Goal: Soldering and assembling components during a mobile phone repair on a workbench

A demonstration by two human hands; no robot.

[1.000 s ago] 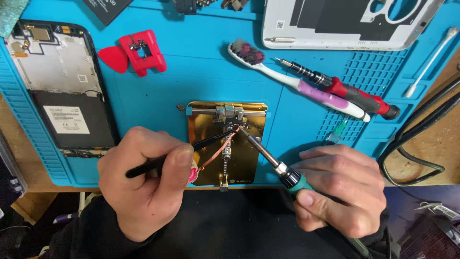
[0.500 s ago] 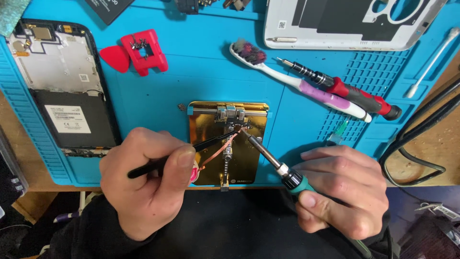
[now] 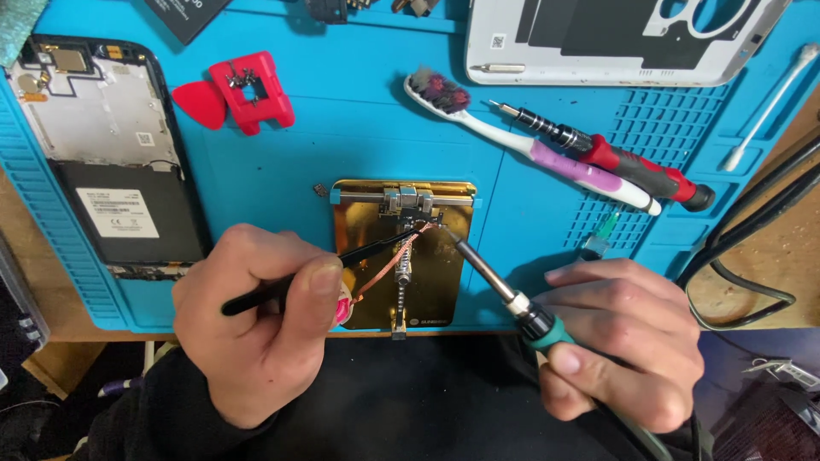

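Observation:
A gold clamp plate (image 3: pixel 367 256) lies at the near edge of a blue work mat (image 3: pixel 359 128), with a small part held in its metal clamp (image 3: pixel 408 203). My left hand (image 3: pixel 256 329) grips black tweezers (image 3: pixel 367 253) whose tips reach the clamp, and a copper braid (image 3: pixel 386 271) runs from a pink spool (image 3: pixel 342 309) by my thumb up to that spot. My right hand (image 3: pixel 619 337) holds a soldering iron (image 3: pixel 491 277) with a teal collar, its tip touching the braid end at the clamp.
An opened phone (image 3: pixel 107 162) lies at the left. A red pick (image 3: pixel 198 104) and red holder (image 3: pixel 254 90) sit behind the plate. A toothbrush (image 3: pixel 512 141), a red-handled screwdriver (image 3: pixel 615 158), a white back cover (image 3: pixel 615 38), a cotton swab (image 3: pixel 769 107) and black cables (image 3: pixel 752 248) are at the right.
The view has shifted slightly; both hands, the tweezers and the soldering iron stay at the clamp in nearly the same pose.

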